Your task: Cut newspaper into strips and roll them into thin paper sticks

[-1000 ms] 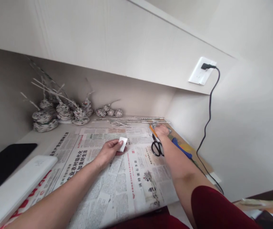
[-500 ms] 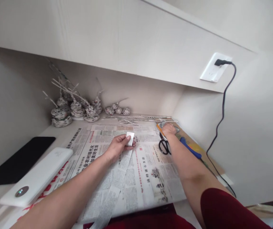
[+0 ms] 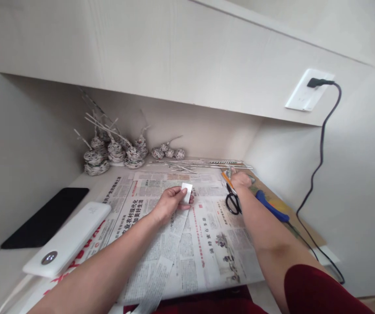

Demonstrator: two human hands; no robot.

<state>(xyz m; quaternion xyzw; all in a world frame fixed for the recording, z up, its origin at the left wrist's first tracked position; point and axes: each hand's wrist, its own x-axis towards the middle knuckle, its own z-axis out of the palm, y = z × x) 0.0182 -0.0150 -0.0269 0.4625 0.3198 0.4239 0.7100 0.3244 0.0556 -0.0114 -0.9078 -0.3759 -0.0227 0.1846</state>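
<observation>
My left hand [image 3: 174,203] is closed over a long strip of newspaper [image 3: 166,248], with its thumb pressed on the plain white end [image 3: 186,192]. The strip trails down over the newspaper sheets [image 3: 135,244] to the front edge. At the right rear, my right hand [image 3: 240,179] reaches low over a greyish patterned item on a brown board [image 3: 279,200]. Its fingers are mostly hidden, so I cannot see what they grip. An orange stick-like thing [image 3: 226,178] lies beside that hand. Black-handled scissors [image 3: 233,204] rest close to my right wrist.
Several woven paper gourds [image 3: 115,152] and small paper balls [image 3: 169,152] stand at the back. Thin paper sticks [image 3: 203,165] lie along the rear. A blue-handled tool [image 3: 270,207] with a cord is at right, a white power bank [image 3: 69,240] and black pad [image 3: 48,216] at left.
The whole view has shifted, so things appear farther right. My left hand keeps the paper strip, and my right hand stays low over the brown board.
</observation>
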